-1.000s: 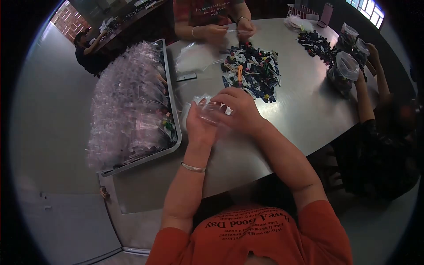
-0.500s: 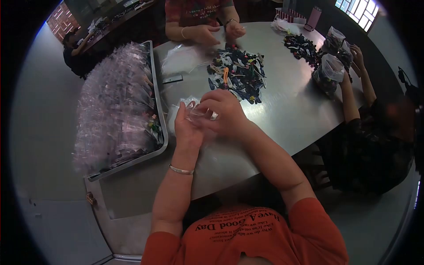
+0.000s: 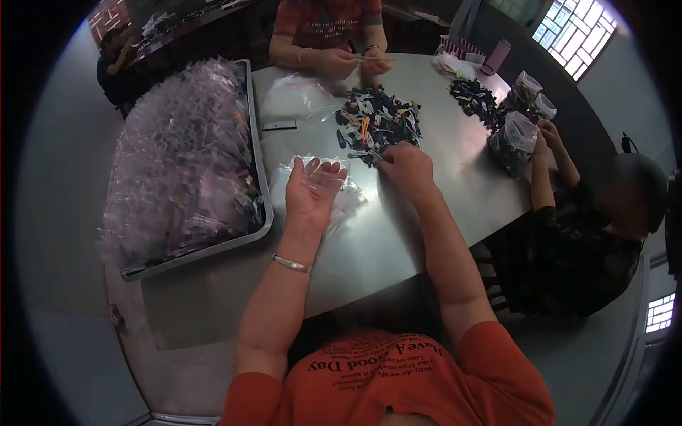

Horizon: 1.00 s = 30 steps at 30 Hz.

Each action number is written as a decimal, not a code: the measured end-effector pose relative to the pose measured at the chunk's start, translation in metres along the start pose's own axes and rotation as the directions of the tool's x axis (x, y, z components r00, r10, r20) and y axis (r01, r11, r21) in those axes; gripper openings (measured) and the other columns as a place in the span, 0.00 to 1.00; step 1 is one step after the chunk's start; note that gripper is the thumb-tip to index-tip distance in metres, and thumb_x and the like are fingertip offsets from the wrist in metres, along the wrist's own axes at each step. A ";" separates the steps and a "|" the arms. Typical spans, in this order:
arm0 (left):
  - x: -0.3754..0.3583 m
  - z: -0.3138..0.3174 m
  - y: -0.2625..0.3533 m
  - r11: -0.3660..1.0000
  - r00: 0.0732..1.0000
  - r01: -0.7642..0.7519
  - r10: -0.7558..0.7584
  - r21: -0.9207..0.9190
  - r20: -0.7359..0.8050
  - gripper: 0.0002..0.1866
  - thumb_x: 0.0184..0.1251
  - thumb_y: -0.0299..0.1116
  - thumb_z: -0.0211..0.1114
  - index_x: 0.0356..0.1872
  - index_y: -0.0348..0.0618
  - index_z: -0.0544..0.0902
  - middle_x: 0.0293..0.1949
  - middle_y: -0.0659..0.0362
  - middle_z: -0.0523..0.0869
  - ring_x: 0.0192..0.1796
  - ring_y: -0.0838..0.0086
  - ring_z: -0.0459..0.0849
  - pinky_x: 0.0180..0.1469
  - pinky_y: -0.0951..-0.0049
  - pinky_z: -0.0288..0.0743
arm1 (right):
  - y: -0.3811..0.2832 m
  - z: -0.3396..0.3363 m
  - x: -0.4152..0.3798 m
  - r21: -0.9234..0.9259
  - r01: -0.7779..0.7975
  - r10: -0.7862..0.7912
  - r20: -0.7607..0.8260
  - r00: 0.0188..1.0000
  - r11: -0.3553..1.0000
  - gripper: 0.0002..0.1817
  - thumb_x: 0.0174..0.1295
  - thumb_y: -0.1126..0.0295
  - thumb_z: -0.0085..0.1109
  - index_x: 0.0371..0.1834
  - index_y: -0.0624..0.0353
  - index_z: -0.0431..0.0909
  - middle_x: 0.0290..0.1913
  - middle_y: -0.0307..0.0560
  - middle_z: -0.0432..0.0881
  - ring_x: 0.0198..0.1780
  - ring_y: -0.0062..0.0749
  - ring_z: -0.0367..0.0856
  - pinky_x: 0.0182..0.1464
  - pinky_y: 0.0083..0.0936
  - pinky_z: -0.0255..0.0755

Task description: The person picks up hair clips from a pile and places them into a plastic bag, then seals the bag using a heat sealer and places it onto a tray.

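My left hand [image 3: 311, 195] is palm up with fingers a little curled, and a small clear plastic bag [image 3: 317, 180] lies across the palm and fingers. Below and beside it is a stack of clear bags [image 3: 348, 201] on the metal table. My right hand [image 3: 410, 172] is at the near edge of a pile of hair clips [image 3: 389, 117]. Its fingertips are pinched together on a light-coloured clip [image 3: 375, 154]. The pile is mostly black and white clips, with an orange clip [image 3: 365, 129] standing out.
A metal tray [image 3: 259, 177] on the left is heaped with filled clear bags [image 3: 181, 163]. Another bag stack [image 3: 297, 98] and a dark flat bar [image 3: 279, 125] lie farther back. A person sits opposite; another at the right handles filled bags [image 3: 514, 138] beside more clips [image 3: 474, 103].
My right hand has left my left hand and moved right to the clip pile. My left palm has opened upward with the bag. The person opposite now holds something thin.
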State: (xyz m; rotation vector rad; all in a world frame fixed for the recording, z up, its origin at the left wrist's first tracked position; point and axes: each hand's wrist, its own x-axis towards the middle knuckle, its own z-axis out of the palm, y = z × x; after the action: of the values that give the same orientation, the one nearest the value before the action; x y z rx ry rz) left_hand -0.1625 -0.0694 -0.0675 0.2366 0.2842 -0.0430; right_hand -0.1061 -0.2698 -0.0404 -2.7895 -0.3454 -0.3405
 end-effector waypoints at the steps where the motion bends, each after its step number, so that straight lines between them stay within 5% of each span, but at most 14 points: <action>1: 0.001 -0.001 0.000 1.000 1.000 -0.001 0.001 -0.008 0.001 0.22 0.69 0.49 0.55 0.43 0.36 0.72 0.38 0.49 0.79 0.45 0.56 0.79 0.56 0.49 0.73 | -0.001 0.001 0.001 -0.040 0.016 -0.016 -0.016 1.000 0.999 0.08 0.51 0.61 0.61 0.30 0.49 0.84 0.34 0.42 0.81 0.39 0.40 0.81 0.41 0.37 0.75; 5: 0.000 0.001 0.001 1.000 1.000 -0.010 0.010 -0.024 0.009 0.22 0.70 0.49 0.55 0.43 0.36 0.71 0.38 0.48 0.78 0.45 0.54 0.79 0.57 0.47 0.72 | -0.007 -0.003 0.000 -0.040 0.035 -0.038 -0.072 0.997 0.999 0.09 0.50 0.62 0.64 0.32 0.51 0.85 0.34 0.44 0.83 0.36 0.42 0.82 0.39 0.35 0.76; 7: -0.001 0.002 0.001 0.999 1.000 -0.024 0.023 -0.042 -0.018 0.23 0.70 0.50 0.54 0.44 0.35 0.70 0.39 0.45 0.78 0.46 0.53 0.79 0.58 0.46 0.71 | -0.009 -0.012 -0.007 0.189 -0.018 0.040 -0.114 0.993 0.982 0.08 0.53 0.64 0.63 0.33 0.53 0.84 0.34 0.48 0.83 0.33 0.42 0.83 0.36 0.32 0.75; 10: -0.002 0.005 0.001 0.996 0.998 -0.028 0.024 -0.087 -0.051 0.24 0.71 0.51 0.51 0.44 0.34 0.68 0.40 0.42 0.76 0.47 0.52 0.77 0.59 0.44 0.70 | -0.015 -0.022 -0.024 0.485 0.120 -0.061 -0.136 0.989 0.867 0.07 0.58 0.75 0.59 0.39 0.63 0.82 0.29 0.49 0.82 0.29 0.31 0.81 0.33 0.24 0.73; 11: -0.002 0.005 0.000 0.995 0.999 -0.017 0.013 -0.099 -0.034 0.24 0.71 0.51 0.51 0.44 0.33 0.68 0.40 0.43 0.76 0.48 0.51 0.77 0.59 0.43 0.70 | -0.027 -0.039 -0.033 0.369 0.279 -0.232 -0.169 0.958 0.886 0.08 0.59 0.79 0.58 0.41 0.63 0.82 0.31 0.45 0.80 0.30 0.28 0.80 0.33 0.23 0.73; 14: 0.002 0.000 -0.003 0.992 1.000 0.006 -0.003 -0.128 0.017 0.26 0.72 0.52 0.49 0.46 0.32 0.67 0.41 0.43 0.75 0.49 0.51 0.76 0.60 0.42 0.69 | -0.055 -0.063 -0.057 0.310 0.441 -0.402 -0.184 0.897 0.842 0.09 0.57 0.79 0.59 0.40 0.59 0.83 0.35 0.46 0.79 0.32 0.32 0.80 0.33 0.24 0.74; 20: -0.010 0.011 -0.006 0.991 0.996 0.077 -0.082 -0.113 -0.042 0.29 0.73 0.55 0.43 0.45 0.31 0.71 0.42 0.44 0.76 0.50 0.54 0.75 0.60 0.49 0.69 | -0.075 -0.063 -0.064 0.033 0.624 -0.603 -0.222 0.767 0.781 0.06 0.47 0.76 0.66 0.29 0.54 0.83 0.31 0.38 0.79 0.29 0.32 0.80 0.31 0.27 0.75; 25: -0.013 0.008 -0.009 0.989 0.987 0.147 -0.146 -0.016 0.073 0.30 0.74 0.56 0.37 0.49 0.31 0.65 0.46 0.41 0.73 0.51 0.49 0.74 0.58 0.49 0.69 | -0.087 -0.037 -0.050 -0.121 0.654 -0.652 -0.324 0.685 0.747 0.06 0.44 0.74 0.67 0.26 0.51 0.82 0.28 0.38 0.80 0.31 0.32 0.82 0.32 0.26 0.76; 28: -0.008 0.005 -0.006 0.988 0.989 0.134 -0.127 -0.079 0.079 0.31 0.74 0.56 0.37 0.50 0.31 0.65 0.47 0.41 0.73 0.52 0.49 0.74 0.58 0.50 0.70 | -0.087 -0.033 -0.048 -0.113 0.650 -0.650 -0.295 0.700 0.752 0.07 0.43 0.74 0.67 0.27 0.50 0.82 0.31 0.38 0.82 0.30 0.33 0.82 0.31 0.26 0.76; 30: -0.011 0.010 -0.007 0.990 0.993 0.120 -0.119 -0.071 0.017 0.30 0.74 0.55 0.38 0.49 0.31 0.68 0.46 0.42 0.75 0.53 0.50 0.75 0.58 0.52 0.70 | -0.083 -0.034 -0.050 0.046 0.636 -0.580 -0.362 0.729 0.770 0.08 0.45 0.77 0.67 0.29 0.54 0.82 0.34 0.41 0.84 0.28 0.31 0.82 0.28 0.24 0.76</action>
State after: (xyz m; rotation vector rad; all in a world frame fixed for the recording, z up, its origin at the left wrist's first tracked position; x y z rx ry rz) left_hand -0.1709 -0.0788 -0.0563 0.1473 0.2864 -0.1522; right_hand -0.1821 -0.2145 0.0007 -2.3111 -1.1583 -0.8695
